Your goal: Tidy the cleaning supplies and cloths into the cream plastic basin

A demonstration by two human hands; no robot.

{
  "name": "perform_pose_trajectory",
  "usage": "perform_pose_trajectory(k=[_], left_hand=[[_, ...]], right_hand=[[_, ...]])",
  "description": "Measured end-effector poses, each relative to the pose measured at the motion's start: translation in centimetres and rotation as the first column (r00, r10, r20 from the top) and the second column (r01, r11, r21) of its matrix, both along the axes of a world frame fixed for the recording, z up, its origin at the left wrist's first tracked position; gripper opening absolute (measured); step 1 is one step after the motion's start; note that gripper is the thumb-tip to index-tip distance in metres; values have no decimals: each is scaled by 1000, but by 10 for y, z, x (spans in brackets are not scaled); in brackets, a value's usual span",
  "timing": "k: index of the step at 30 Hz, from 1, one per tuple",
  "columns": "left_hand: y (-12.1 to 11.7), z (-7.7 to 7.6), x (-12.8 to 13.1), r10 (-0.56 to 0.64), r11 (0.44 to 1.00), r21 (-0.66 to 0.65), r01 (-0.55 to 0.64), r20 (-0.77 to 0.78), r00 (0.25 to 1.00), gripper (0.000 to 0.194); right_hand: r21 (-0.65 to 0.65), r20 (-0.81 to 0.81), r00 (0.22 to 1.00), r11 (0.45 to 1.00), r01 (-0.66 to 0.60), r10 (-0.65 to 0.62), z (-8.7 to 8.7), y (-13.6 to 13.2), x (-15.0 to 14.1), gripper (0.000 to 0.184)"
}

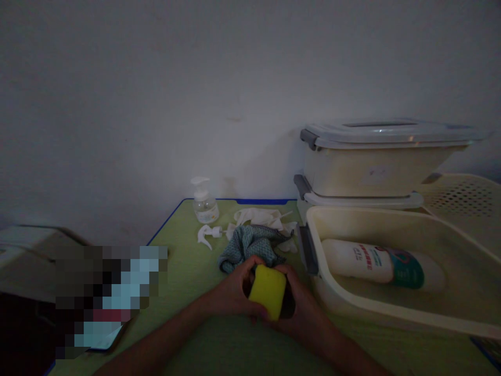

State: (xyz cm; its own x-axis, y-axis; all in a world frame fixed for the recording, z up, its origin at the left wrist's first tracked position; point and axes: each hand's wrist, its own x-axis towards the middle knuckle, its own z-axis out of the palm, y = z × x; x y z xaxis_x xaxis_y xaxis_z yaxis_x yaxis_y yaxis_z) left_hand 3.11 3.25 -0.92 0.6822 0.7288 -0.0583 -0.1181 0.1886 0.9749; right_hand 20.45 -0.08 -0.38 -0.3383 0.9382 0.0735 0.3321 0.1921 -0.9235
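Note:
Between both hands, low over the green table, is a yellow sponge [268, 292]. My left hand [237, 292] grips its left side, with the thumb along the lower edge and fingers at the top. On the right side my right hand [299, 303] is curled round it, its fingers partly hidden. Just beyond the hands lies a crumpled blue-grey cloth [252, 244]. Behind that are white gloves [260, 216], loosely heaped. A white spray trigger head [209, 233] rests left of the cloth, and a clear pump bottle [205, 203] stands upright near the wall.
To the right sits an open cream bin [364, 303] with a white and green bottle [378, 266] lying inside. Behind it are stacked lidded boxes [376, 167] and a perforated basket [462, 198]. A pixelated flat object [117, 303] lies at the table's left edge.

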Motion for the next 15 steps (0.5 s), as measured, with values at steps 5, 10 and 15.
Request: perform_pose_trajectory(k=[5, 10, 15], left_hand=[[2, 2, -1, 16, 1000, -4, -16, 36, 999, 69], [6, -1, -1, -15, 1000, -5, 15, 36, 999, 74], [6, 0, 1, -42, 996, 83, 38, 55, 998, 73]], right_hand=[[-10, -117, 992, 999, 38, -38, -7, 1, 2, 65], [-18, -276, 961, 1000, -18, 12, -10, -1, 7, 62], [59, -204, 979, 998, 12, 0, -6, -4, 8, 60]])
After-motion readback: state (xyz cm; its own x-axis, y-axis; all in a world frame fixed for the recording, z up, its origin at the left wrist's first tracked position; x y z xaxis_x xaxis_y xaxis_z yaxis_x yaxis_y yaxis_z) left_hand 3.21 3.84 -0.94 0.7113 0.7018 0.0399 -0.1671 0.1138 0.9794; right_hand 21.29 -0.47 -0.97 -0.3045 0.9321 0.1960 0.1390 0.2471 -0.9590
